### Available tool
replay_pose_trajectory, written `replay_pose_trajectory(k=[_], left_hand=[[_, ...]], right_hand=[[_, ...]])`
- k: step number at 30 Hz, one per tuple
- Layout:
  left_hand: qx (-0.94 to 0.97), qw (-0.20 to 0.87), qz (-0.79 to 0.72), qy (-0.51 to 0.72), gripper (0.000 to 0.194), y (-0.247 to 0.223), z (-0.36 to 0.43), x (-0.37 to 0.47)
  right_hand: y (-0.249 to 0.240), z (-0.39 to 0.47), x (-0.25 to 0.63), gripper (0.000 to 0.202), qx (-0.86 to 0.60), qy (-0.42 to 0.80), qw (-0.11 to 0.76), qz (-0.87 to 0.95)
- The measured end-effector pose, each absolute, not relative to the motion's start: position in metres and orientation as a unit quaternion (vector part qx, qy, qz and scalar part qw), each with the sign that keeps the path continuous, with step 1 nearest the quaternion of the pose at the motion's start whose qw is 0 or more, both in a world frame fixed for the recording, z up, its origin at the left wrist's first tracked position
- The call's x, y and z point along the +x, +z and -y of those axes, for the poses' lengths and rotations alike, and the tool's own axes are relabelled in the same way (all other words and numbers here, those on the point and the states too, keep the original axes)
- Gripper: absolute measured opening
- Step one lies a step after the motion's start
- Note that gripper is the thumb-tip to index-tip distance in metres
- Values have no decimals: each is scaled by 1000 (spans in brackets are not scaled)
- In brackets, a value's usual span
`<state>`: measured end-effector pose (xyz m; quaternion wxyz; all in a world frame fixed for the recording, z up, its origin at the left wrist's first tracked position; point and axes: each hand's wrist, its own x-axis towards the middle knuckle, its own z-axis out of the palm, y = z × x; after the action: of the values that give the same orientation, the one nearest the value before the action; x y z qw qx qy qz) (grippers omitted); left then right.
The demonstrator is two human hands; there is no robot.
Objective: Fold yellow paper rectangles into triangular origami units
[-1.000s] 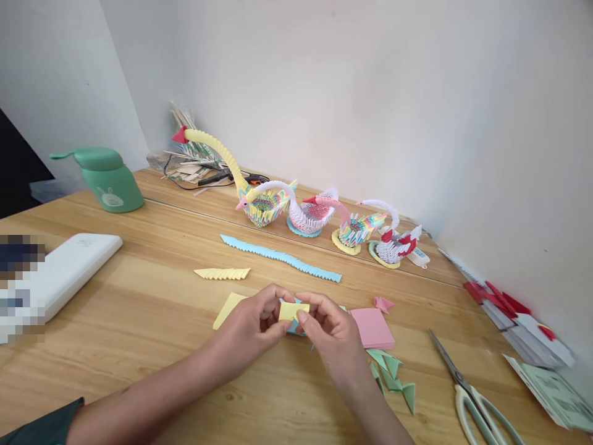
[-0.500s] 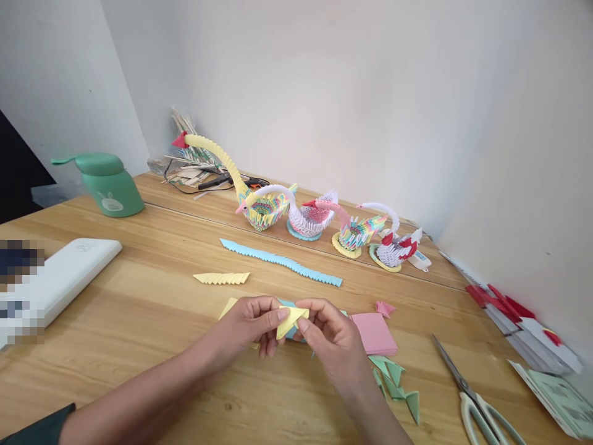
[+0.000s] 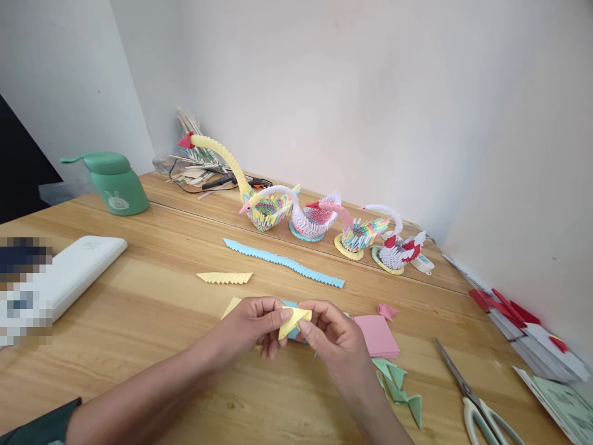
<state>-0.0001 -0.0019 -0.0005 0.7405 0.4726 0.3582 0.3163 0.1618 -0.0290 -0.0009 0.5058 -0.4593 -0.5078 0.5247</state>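
A small folded yellow paper piece (image 3: 293, 321) is pinched between both hands near the middle of the table. My left hand (image 3: 262, 321) grips its left side with thumb and fingers, while my right hand (image 3: 331, 330) holds its right corner. Behind and below the hands lies blue paper (image 3: 293, 333), mostly covered. Yellow paper (image 3: 231, 307) shows beside my left hand. Beyond them lie a short yellow folded strip (image 3: 225, 278) and a long blue folded strip (image 3: 285, 262). To the right are a stack of pink paper (image 3: 377, 337) and several green folded pieces (image 3: 396, 386).
Several paper swans (image 3: 266, 210) stand along the back. A green bottle (image 3: 121, 193) and a white power bank (image 3: 88, 269) are at left. Scissors (image 3: 467, 389) lie at right, near red and white papers (image 3: 519, 312). A small pink piece (image 3: 386, 311) lies behind the stack.
The camera view has shifted slightly, so the table items appear a little further right. Both hands still hold the yellow piece, whose upper flap now lies flatter near my right thumb.
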Motion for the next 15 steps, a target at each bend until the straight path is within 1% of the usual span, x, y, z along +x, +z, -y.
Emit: replay_pose_trajectory(k=[15], left_hand=[[474,743,-353,314,40,1,4,-1]], right_hand=[[0,29,163,20,-463,514,498,522]])
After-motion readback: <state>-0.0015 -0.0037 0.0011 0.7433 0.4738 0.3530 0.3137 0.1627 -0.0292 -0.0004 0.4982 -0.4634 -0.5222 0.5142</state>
